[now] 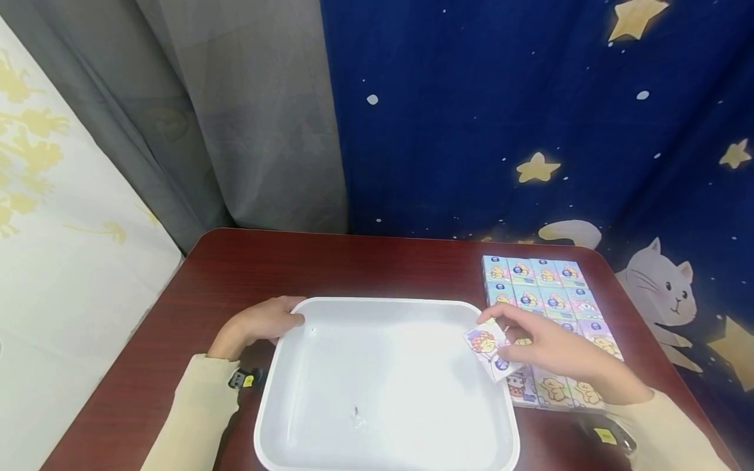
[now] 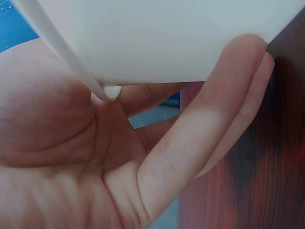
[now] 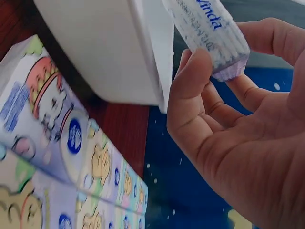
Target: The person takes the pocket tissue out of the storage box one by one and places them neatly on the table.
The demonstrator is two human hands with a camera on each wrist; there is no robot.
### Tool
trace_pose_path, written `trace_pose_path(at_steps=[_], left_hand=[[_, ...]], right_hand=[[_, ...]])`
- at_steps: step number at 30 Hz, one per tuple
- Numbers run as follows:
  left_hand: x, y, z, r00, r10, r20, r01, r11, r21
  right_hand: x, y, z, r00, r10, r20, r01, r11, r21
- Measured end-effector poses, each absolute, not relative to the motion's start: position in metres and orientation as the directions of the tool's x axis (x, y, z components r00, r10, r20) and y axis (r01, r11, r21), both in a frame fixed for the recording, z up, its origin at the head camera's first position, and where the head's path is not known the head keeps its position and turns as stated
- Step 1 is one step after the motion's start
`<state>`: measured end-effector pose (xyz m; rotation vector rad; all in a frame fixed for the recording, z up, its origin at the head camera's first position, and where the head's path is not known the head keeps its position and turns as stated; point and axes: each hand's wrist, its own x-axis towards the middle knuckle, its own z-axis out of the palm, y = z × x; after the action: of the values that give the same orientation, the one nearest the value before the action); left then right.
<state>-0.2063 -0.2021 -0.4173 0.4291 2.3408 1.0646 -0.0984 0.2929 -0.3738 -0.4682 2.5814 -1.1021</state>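
In the head view, a white plastic tray point(image 1: 383, 366) stands on the dark red table. My left hand point(image 1: 266, 322) grips its far left corner, thumb over the rim; the left wrist view has the fingers point(image 2: 195, 129) spread under the tray's outer wall point(image 2: 152, 52). A small printed tissue pack point(image 1: 485, 343) is pinched in my right hand point(image 1: 550, 343), tilted over the tray's right rim. Seen from the right wrist, thumb and fingertips hold the pack point(image 3: 212, 36) by its edges, with "Vinda" lettering on its side.
Right of the tray, several tissue packs point(image 1: 556, 301) lie in neat rows, partly under my right forearm. Wristband cameras point(image 1: 246, 378) sit at both wrists. Behind the table point(image 1: 353, 265) hang a grey curtain point(image 1: 271, 118) and a dark blue starry one point(image 1: 442, 131).
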Motion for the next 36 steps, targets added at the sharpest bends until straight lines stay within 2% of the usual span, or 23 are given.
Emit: trace_pose_path(at_steps=[4, 8, 13, 18, 24, 31, 36], left_hand=[[-0.206, -0.202, -0.417, -0.808, 0.485, -0.334, 0.058, 0.630, 0.775], [-0.207, -0.201, -0.417, -0.807, 0.487, -0.333, 0.053, 0.622, 0.781], [-0.207, -0.201, -0.417, -0.804, 0.489, -0.337, 0.051, 0.621, 0.782], [-0.208, -0.201, -0.418, -0.802, 0.493, -0.337, 0.048, 0.616, 0.786], [-0.207, -0.200, -0.419, -0.801, 0.488, -0.346, 0.041, 0.621, 0.783], [-0.207, -0.200, -0.419, -0.804, 0.485, -0.343, 0.048, 0.629, 0.776], [-0.208, -0.200, -0.420, -0.806, 0.484, -0.340, 0.054, 0.632, 0.773]], right_hand=[[-0.093, 0.309, -0.376, -0.903, -0.396, -0.164, -0.127, 0.613, -0.780], [-0.087, 0.325, -0.380, -0.897, -0.408, -0.173, -0.067, 0.512, -0.857], [-0.077, 0.345, -0.385, -0.906, -0.356, -0.229, 0.050, 0.446, -0.894], [-0.070, 0.366, -0.390, -0.889, -0.334, -0.314, 0.191, 0.352, -0.916], [-0.061, 0.390, -0.402, -0.896, -0.349, -0.273, 0.172, 0.294, -0.940], [-0.053, 0.416, -0.416, -0.915, -0.334, -0.226, 0.130, 0.285, -0.950], [-0.048, 0.436, -0.424, -0.888, -0.424, -0.180, 0.127, 0.149, -0.981]])
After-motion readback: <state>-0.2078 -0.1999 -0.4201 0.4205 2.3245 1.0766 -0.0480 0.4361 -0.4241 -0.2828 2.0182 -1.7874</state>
